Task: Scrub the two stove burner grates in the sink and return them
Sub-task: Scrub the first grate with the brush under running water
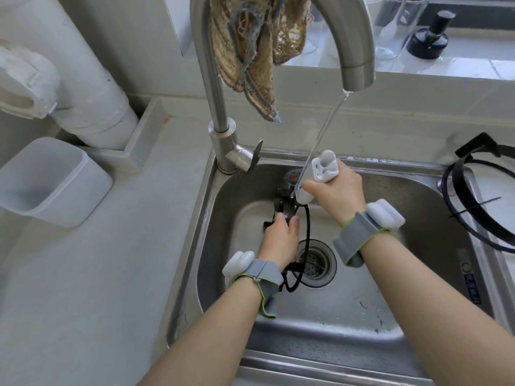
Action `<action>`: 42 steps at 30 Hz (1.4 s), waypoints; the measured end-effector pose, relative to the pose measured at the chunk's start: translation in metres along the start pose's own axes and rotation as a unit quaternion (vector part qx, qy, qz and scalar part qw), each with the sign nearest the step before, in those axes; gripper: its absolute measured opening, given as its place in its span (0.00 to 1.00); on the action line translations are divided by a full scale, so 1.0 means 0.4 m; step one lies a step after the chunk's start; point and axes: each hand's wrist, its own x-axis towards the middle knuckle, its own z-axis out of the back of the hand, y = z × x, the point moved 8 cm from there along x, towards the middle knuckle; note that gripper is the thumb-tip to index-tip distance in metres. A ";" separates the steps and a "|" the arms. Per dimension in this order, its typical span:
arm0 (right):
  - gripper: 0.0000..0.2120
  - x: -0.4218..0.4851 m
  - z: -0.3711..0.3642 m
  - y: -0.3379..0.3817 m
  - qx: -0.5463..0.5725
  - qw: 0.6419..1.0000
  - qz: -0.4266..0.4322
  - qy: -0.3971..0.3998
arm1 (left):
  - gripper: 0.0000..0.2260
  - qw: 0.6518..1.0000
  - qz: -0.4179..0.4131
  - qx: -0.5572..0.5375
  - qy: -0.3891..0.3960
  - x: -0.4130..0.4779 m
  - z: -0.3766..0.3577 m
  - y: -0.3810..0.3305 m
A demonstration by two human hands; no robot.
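Note:
A black round burner grate (pixel 306 227) stands on edge inside the steel sink (pixel 418 316), partly hidden by my left hand (pixel 280 240), which grips its upper prong. My right hand (pixel 338 195) grips the white handle of a scrub brush (pixel 324 168), its head pressed down against the top of the grate. Water runs from the tap spout (pixel 358 71) onto the brush. The second black grate (pixel 473 207) lies on the sink's right ledge, partly out of frame.
The tall steel tap (pixel 220 129) rises at the sink's back left with a brown mesh cloth (pixel 256 51) draped over it. A translucent plastic tub (pixel 50 182) sits on the left counter beside a white pipe (pixel 94 101). The drain strainer (pixel 316 263) lies under the grate.

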 end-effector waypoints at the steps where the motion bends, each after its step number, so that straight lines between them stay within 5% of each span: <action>1: 0.14 0.003 -0.005 0.008 -0.022 1.000 0.007 0.011 | 0.11 1.000 0.003 0.002 0.003 -0.001 -0.004 -0.002; 13: 0.10 0.034 -0.019 0.006 -0.005 0.996 -0.036 0.086 | 0.11 0.999 -0.001 0.036 0.003 0.006 0.003 0.001; 27: 0.08 0.084 -0.053 0.106 -0.181 0.944 0.062 0.268 | 0.15 0.997 0.018 0.072 0.033 0.013 -0.012 0.005; 30: 0.07 0.082 -0.056 0.110 -0.155 0.948 0.075 0.267 | 0.16 0.996 0.020 0.078 0.034 0.014 -0.018 0.000; 32: 0.14 0.063 -0.078 0.127 -0.132 0.946 0.100 0.278 | 0.17 0.996 0.016 0.081 0.038 0.009 -0.027 -0.004; 38: 0.11 0.050 -0.109 0.160 -0.263 0.892 0.136 0.340 | 0.12 0.995 0.006 0.084 0.050 0.011 -0.030 -0.016; 42: 0.07 -0.041 -0.213 0.190 -0.375 0.813 0.233 0.380 | 0.11 0.996 -0.006 0.072 0.051 0.007 -0.035 -0.020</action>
